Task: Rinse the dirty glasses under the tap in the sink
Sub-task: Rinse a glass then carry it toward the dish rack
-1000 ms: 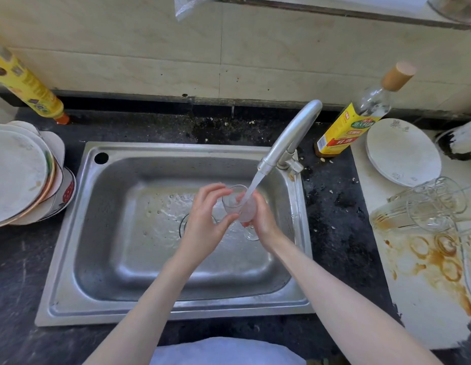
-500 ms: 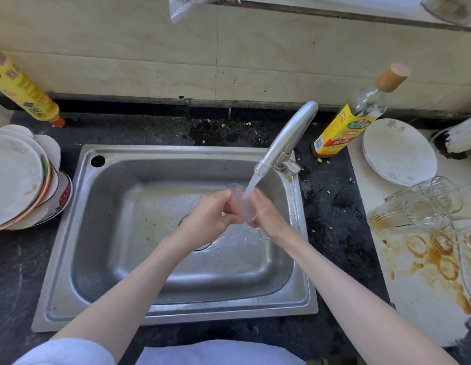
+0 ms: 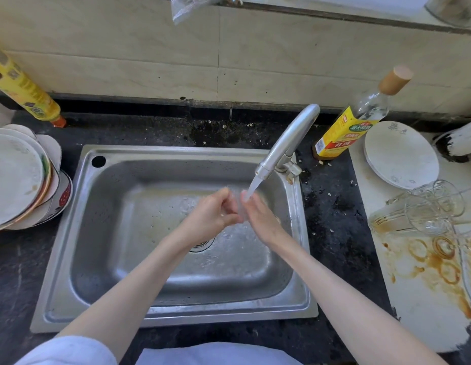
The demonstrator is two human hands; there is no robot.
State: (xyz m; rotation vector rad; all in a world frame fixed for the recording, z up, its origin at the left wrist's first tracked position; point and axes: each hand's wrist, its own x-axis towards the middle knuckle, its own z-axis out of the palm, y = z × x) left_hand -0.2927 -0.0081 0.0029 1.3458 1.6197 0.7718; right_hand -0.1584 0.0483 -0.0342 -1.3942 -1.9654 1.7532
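Note:
A clear glass is held between both hands over the steel sink, mostly hidden by fingers. Water runs from the metal tap onto its rim. My left hand curls round the glass from the left. My right hand grips it from the right. Several dirty clear glasses lie tipped on the stained white board at the right.
A stack of dirty plates sits left of the sink. A yellow bottle leans at the back left, and a yellow-labelled bottle stands behind the tap. A white plate lies on the board's far end.
My left hand has gone from spread fingers beside the glass to curled round it. Both hands with the glass have shifted slightly under the stream.

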